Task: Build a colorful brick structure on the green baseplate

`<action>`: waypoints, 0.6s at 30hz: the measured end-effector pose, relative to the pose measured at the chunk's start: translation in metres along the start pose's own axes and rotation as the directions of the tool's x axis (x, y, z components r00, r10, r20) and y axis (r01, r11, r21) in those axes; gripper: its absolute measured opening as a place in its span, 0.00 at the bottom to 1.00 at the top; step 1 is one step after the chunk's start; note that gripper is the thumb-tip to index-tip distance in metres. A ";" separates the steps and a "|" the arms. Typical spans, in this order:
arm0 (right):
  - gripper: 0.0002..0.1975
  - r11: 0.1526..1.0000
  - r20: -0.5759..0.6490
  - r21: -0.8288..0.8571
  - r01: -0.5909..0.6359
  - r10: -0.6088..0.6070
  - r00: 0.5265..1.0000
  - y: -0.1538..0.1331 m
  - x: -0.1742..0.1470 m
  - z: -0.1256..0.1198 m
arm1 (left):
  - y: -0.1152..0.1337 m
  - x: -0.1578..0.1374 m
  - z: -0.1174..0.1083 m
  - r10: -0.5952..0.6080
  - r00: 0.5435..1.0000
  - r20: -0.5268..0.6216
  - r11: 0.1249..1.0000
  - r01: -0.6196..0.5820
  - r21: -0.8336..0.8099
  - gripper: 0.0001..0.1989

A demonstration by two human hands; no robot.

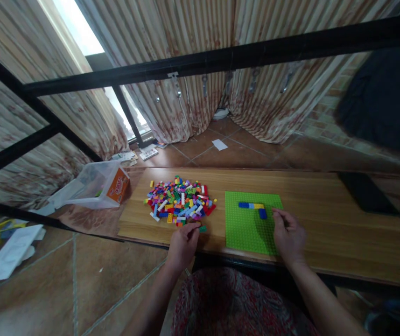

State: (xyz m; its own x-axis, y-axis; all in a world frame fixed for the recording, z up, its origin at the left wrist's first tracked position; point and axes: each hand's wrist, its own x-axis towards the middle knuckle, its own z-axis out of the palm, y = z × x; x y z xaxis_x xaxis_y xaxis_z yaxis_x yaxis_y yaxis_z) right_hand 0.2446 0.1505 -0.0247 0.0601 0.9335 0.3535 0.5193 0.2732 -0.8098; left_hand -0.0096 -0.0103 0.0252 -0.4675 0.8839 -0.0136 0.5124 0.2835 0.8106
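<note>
A bright green baseplate [242, 233] lies on the wooden table. Joined bricks on it form a corner: a blue brick [243, 205] at the left end, a light blue and a yellow brick [258, 206] after it, and a dark blue brick [263, 213] below the bend. My right hand [290, 237] is over the plate's right edge, thumb and fingers pinched; what sits between them is too small to make out. At the near edge of a mixed brick pile [182, 200], my left hand [185, 242] is closed in a pinch, its fingertips beside a green brick [203, 229]. Whatever it grips is unclear.
The long wooden table [326, 233] carries a dark flat object [364, 192] at its right. A clear plastic bin [94, 186] with an orange label stands left of the table. A black metal bar [200, 63] with hanging clips crosses above. Papers lie on the tiled floor.
</note>
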 end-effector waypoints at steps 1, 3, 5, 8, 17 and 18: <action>0.19 1.000 0.004 -0.006 0.004 -0.004 1.000 0.000 0.000 0.000 | -0.002 -0.001 -0.001 0.002 1.000 -0.002 0.999 -0.002 0.046 0.13; 0.19 1.000 0.001 -0.019 0.012 -0.012 1.000 0.000 -0.001 0.000 | -0.005 -0.001 -0.002 0.007 1.000 -0.007 0.989 -0.006 0.145 0.12; 0.19 0.999 0.002 -0.043 0.020 -0.020 1.000 0.000 -0.001 -0.001 | -0.008 0.000 -0.002 0.014 0.999 -0.038 0.974 -0.005 0.225 0.12; 0.19 0.996 0.005 -0.083 0.033 -0.032 0.999 0.000 -0.001 -0.002 | -0.010 0.001 -0.001 0.036 0.994 -0.102 0.964 -0.008 0.264 0.11; 0.20 0.991 0.016 -0.122 0.053 -0.052 0.999 0.000 -0.002 -0.002 | -0.027 0.014 -0.032 -0.022 0.916 -0.400 0.972 0.114 0.208 0.11; 0.20 0.991 0.017 -0.121 0.057 -0.055 0.998 0.000 -0.002 -0.002 | -0.029 0.015 -0.036 -0.043 0.911 -0.411 0.963 0.147 0.226 0.11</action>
State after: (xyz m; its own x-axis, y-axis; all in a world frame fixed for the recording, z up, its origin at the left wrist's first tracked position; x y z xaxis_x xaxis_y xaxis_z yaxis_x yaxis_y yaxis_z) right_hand 0.2461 0.1484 -0.0247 0.0166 0.9209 0.3894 0.6214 0.2956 -0.7256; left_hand -0.0579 -0.0184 0.0224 -0.7436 0.6401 0.1931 0.5872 0.4872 0.6464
